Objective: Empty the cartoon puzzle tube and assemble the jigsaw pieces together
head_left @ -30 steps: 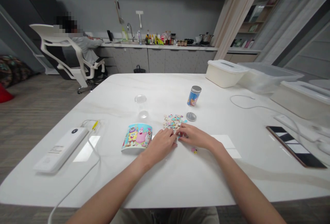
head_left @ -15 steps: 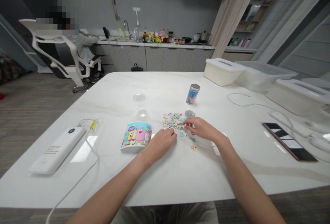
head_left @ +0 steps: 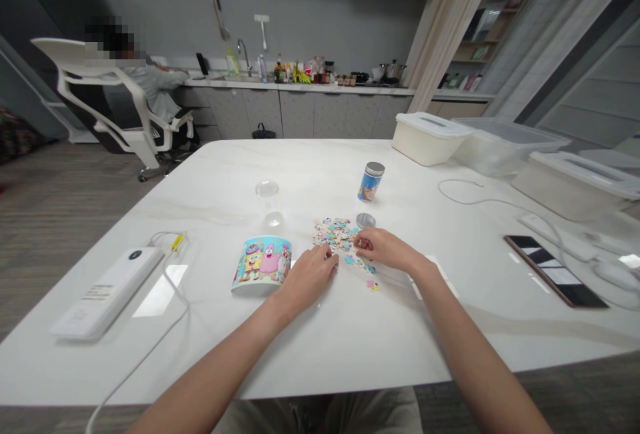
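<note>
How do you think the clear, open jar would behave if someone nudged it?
The clear jar would probably slide or tip fairly easily, as it stands upright and looks empty, so likely light. Its see-through wall suggests thin plastic or glass, I cannot tell which; its round shape might let it roll once over.

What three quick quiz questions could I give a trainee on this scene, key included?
1. Which of these is nearest the heap of puzzle pieces?
a) phone
b) round metal lid
c) lidded bins
2. True or false: the blue canister stands with its silver cap on.
3. Fill in: the cartoon sheet lies to the ____ of the left hand.

Key: 1 b; 2 true; 3 left
</note>
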`<action>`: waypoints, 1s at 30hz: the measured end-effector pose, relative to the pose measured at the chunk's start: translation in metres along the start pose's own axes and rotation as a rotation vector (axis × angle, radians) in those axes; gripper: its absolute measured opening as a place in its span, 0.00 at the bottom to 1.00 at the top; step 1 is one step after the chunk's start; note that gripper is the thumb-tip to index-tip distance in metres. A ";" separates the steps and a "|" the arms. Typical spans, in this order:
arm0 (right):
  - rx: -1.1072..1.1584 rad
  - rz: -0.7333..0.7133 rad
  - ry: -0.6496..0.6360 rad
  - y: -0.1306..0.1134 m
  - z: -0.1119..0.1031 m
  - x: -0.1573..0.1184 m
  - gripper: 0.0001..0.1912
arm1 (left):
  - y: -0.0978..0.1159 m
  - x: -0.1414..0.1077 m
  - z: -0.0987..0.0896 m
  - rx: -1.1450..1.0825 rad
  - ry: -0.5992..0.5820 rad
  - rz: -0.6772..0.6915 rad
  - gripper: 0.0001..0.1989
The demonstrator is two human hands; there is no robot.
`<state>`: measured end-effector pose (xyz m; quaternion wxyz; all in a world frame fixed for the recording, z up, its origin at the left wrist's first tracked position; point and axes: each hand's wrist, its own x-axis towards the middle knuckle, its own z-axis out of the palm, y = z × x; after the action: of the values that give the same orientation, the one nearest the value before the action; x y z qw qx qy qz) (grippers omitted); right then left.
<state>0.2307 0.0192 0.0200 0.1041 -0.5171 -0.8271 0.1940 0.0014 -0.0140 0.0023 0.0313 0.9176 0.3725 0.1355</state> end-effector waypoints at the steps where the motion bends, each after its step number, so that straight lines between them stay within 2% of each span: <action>1: 0.001 -0.003 0.002 0.001 0.001 0.000 0.04 | 0.001 0.000 0.000 0.002 0.003 -0.009 0.06; 9: -0.053 0.026 0.058 0.010 0.000 -0.001 0.05 | 0.002 -0.001 0.002 0.032 0.047 -0.038 0.05; 18: 0.014 0.000 0.056 0.011 0.002 -0.001 0.12 | 0.005 -0.002 0.000 -0.032 0.031 0.020 0.07; 21: 0.033 -0.007 0.066 0.012 0.004 -0.001 0.15 | 0.006 -0.001 -0.002 -0.119 0.037 0.015 0.07; 23: 0.030 -0.006 0.055 0.012 0.004 -0.002 0.16 | 0.009 0.001 -0.006 -0.283 0.010 -0.049 0.07; 25: 0.022 -0.007 0.040 0.010 0.002 -0.002 0.15 | 0.010 0.001 -0.013 -0.536 -0.062 -0.146 0.10; 27: 0.018 -0.014 0.026 0.006 -0.001 -0.001 0.14 | 0.008 0.000 -0.023 -0.839 -0.211 -0.181 0.18; 28: 0.016 -0.017 0.022 0.004 -0.002 -0.001 0.14 | 0.006 -0.001 -0.028 -0.987 -0.320 -0.145 0.22; 30: 0.013 -0.022 0.011 0.001 -0.004 0.000 0.14 | 0.000 -0.003 -0.039 -1.218 -0.617 0.033 0.30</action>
<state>0.2334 0.0202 0.0232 0.1142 -0.5083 -0.8309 0.1952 -0.0114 -0.0180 0.0387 0.6449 0.7384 0.1897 0.0536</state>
